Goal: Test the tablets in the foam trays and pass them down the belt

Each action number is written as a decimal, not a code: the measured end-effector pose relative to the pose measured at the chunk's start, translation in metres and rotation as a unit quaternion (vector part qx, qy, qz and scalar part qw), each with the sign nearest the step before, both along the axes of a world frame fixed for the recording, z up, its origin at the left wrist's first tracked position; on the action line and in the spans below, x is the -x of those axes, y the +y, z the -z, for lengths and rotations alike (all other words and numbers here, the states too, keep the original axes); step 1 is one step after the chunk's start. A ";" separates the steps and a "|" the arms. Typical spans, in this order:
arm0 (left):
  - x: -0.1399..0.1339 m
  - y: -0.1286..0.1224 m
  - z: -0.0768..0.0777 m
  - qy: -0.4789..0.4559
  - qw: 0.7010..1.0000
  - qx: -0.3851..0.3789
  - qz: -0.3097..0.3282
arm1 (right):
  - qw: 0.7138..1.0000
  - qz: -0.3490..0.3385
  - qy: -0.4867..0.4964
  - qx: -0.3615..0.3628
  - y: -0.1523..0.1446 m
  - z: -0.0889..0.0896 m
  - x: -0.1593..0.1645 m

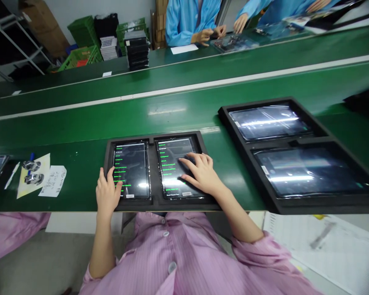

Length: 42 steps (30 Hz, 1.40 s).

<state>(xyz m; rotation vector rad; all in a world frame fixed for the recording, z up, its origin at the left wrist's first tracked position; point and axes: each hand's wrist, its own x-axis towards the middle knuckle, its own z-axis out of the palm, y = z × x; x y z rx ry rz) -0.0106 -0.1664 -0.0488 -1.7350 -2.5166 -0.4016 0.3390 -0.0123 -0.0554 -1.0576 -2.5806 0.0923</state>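
Two tablets lie side by side in a black foam tray (pixel 151 172) at the bench's front edge. Both the left tablet (pixel 135 168) and the right tablet (pixel 172 180) are lit, with green and white lines of text on dark screens. My left hand (pixel 107 192) rests over the tray's left rim, fingers apart, its fingertips at the left tablet's edge. Over the right tablet's screen is my right hand (pixel 203 174), fingers spread and holding nothing. Its fingertips are at the glass; whether they touch it I cannot tell.
To the right, a second black tray (pixel 249 151) holds two dark-screened tablets. On the left lie a handwritten note (pixel 53 181), a white pen (pixel 12 175) and small metal parts (pixel 33 172). Two people in blue (pixel 184 24) work across the green belt, near stacked dark items (pixel 137 51).
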 end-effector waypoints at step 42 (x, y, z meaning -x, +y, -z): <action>-0.013 0.099 -0.020 -0.032 0.947 -0.048 0.315 | 0.997 0.012 0.069 0.037 0.074 -0.006 0.011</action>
